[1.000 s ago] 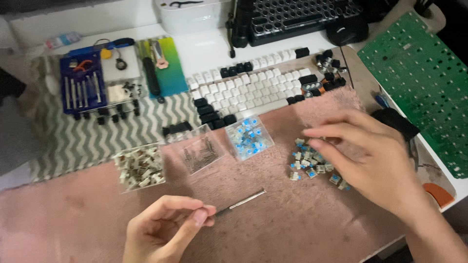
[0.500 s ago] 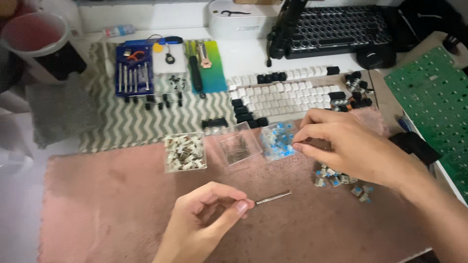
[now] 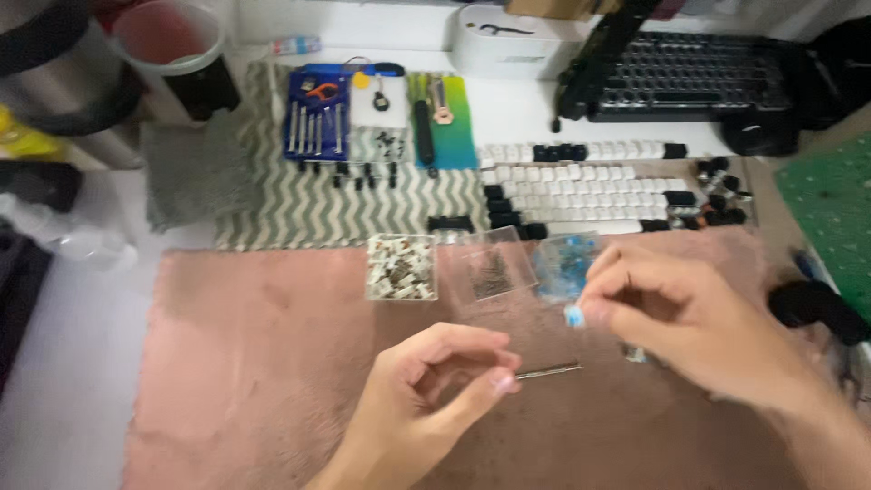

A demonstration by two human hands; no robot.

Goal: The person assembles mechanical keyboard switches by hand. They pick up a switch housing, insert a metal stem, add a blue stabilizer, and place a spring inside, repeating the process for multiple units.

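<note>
My left hand (image 3: 435, 390) is low in the middle over the pink mat (image 3: 254, 363), pinching a thin metal tool (image 3: 549, 369) that points right. To its right, my right hand (image 3: 699, 327) pinches a small blue keyboard switch (image 3: 573, 315) between thumb and fingers. Just behind the hands stand three small clear trays: one with pale parts (image 3: 401, 267), one with dark springs (image 3: 490, 270), one with blue switches (image 3: 564, 261). A few loose switches (image 3: 635, 354) peek out under my right hand.
White and black keycaps (image 3: 599, 186) lie in rows behind the mat. A blue screwdriver set (image 3: 315, 127) and a green card of tools (image 3: 440, 127) rest on a zigzag cloth (image 3: 299, 209). A black keyboard (image 3: 689, 82) stands at back right, a green circuit board (image 3: 830, 218) at right, a pink cup (image 3: 172, 36) back left.
The view has swung left and the scene shifted right. My right hand has lifted off the loose switch pile holding one blue switch and moved toward the left hand's tool.
</note>
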